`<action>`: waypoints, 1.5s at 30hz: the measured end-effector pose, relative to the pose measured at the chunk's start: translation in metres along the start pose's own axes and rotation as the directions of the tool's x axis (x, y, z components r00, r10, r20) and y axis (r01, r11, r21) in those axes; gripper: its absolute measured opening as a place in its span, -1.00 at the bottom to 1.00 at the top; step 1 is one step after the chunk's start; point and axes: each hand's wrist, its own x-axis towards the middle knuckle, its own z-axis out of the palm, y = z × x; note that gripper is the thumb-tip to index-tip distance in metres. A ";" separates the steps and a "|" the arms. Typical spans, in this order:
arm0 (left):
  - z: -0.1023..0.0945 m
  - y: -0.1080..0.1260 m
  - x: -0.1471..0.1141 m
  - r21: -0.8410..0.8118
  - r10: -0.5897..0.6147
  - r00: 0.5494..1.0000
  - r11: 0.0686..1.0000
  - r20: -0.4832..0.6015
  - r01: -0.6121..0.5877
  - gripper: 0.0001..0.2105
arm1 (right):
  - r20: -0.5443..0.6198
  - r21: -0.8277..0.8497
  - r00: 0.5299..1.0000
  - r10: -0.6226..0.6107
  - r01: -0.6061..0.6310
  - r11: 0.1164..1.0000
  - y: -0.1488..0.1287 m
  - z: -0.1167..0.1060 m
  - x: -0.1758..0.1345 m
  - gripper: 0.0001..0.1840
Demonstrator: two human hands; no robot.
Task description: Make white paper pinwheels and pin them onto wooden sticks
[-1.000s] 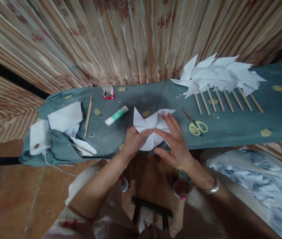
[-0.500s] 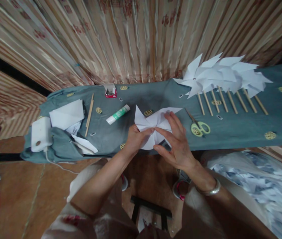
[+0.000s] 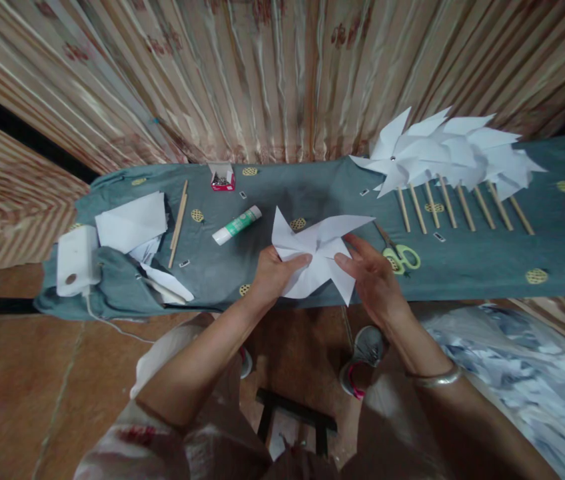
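A white paper pinwheel [image 3: 316, 257] with pointed blades is held over the near edge of the cloth-covered table, between both hands. My left hand [image 3: 276, 270] grips its left side, thumb pressed on top near the centre and fingers underneath. On the other side, my right hand [image 3: 370, 270] pinches the right blades, thumb on top and the other fingers behind the paper. A glue stick [image 3: 237, 225] with a green label lies left of the pinwheel. Green-handled scissors [image 3: 400, 259] lie just beyond my right hand, their blades partly hidden.
Several finished pinwheels on wooden sticks [image 3: 442, 153] overlap at the back right. A small red box of metal pins [image 3: 222, 179], loose sticks [image 3: 178, 223], paper sheets [image 3: 132, 223] and a white corded device [image 3: 77, 260] sit left. A plastic bag of paper scraps [image 3: 522, 360] is at lower right.
My right hand has moved from the pinwheel's centre to its right edge and taken hold there. The lower right blade now shows fully. My left hand keeps its grip.
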 end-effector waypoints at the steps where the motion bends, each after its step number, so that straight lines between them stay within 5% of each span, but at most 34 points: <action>1: 0.000 -0.001 0.000 0.003 0.002 1.000 1.000 0.007 -0.002 -0.68 | 0.019 0.009 1.000 0.014 -0.014 1.000 -0.002 0.002 0.000 -0.28; 13: 0.002 -0.011 -0.004 0.048 0.051 0.996 0.997 0.078 -0.055 -0.73 | -0.066 -0.264 0.997 -0.049 0.030 0.964 -0.002 0.006 0.002 -0.59; 22: -0.001 -0.008 -0.009 0.058 -0.002 0.990 0.998 0.140 -0.006 -0.64 | -0.082 -0.263 0.995 -0.057 0.034 0.964 0.004 0.008 0.004 -0.68; 30: -0.008 -0.005 -0.006 0.190 0.010 0.981 0.981 0.194 -0.047 -0.54 | -0.113 -0.149 0.991 0.067 -0.084 0.985 0.000 0.014 0.001 -0.44; 45: -0.014 0.000 -0.007 0.261 0.117 0.981 0.953 0.154 -0.154 -0.61 | 0.051 0.096 0.979 0.198 -0.203 0.975 -0.002 0.018 0.000 -0.71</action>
